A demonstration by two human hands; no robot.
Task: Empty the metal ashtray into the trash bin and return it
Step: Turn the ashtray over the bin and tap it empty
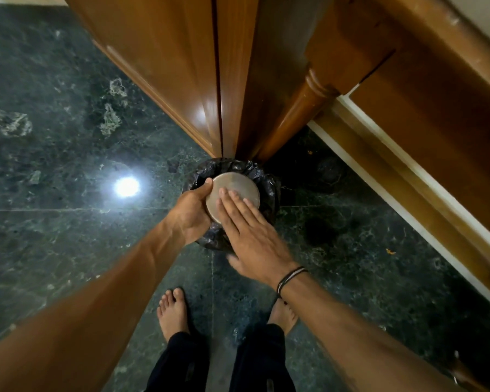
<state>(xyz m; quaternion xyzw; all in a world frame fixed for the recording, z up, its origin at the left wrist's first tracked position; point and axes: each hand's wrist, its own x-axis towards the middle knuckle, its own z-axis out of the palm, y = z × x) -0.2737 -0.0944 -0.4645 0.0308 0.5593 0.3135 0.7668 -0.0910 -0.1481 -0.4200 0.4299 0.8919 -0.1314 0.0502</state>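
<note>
A person is holding the round metal ashtray [232,197] upside down over the black-bagged trash bin [266,181], left hand [191,212] gripping its rim, flat open right hand [249,232] patting its base. Emptying seems underway; returning remains.

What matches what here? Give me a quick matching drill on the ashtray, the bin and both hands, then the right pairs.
1. metal ashtray
2. trash bin
3. left hand
4. right hand

A. lined with a black bag
B. flat on the ashtray's upturned base
C. upside down over the bin
D. gripping the ashtray's rim

Pairs: 1-C, 2-A, 3-D, 4-B
</note>
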